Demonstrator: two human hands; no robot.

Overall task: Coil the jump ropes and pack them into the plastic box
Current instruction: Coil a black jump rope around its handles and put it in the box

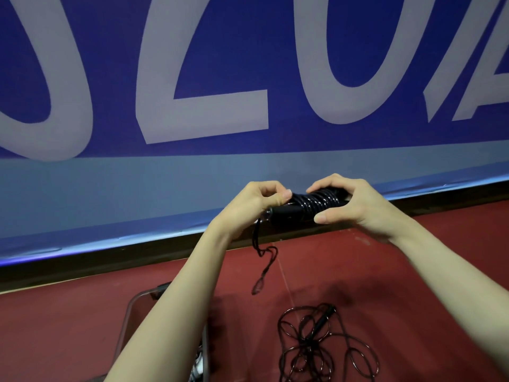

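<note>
Both hands hold a black jump rope [311, 204] in the air, its cord wound in tight turns around the handles. My left hand [256, 202] pinches the bundle's left end, thumb on top. My right hand [349, 202] grips the right end, fingers curled over the coils. A thin black strap [265, 257] dangles from the left end. A second jump rope [316, 343] lies loose and tangled on the red floor below. The clear plastic box [132, 307] sits on the floor at lower left, largely hidden behind my left forearm.
A large blue banner [248, 78] with pale letters fills the wall ahead, ending at a dark baseboard [110, 260]. Red floor [413, 271] spreads out to the right of the loose rope.
</note>
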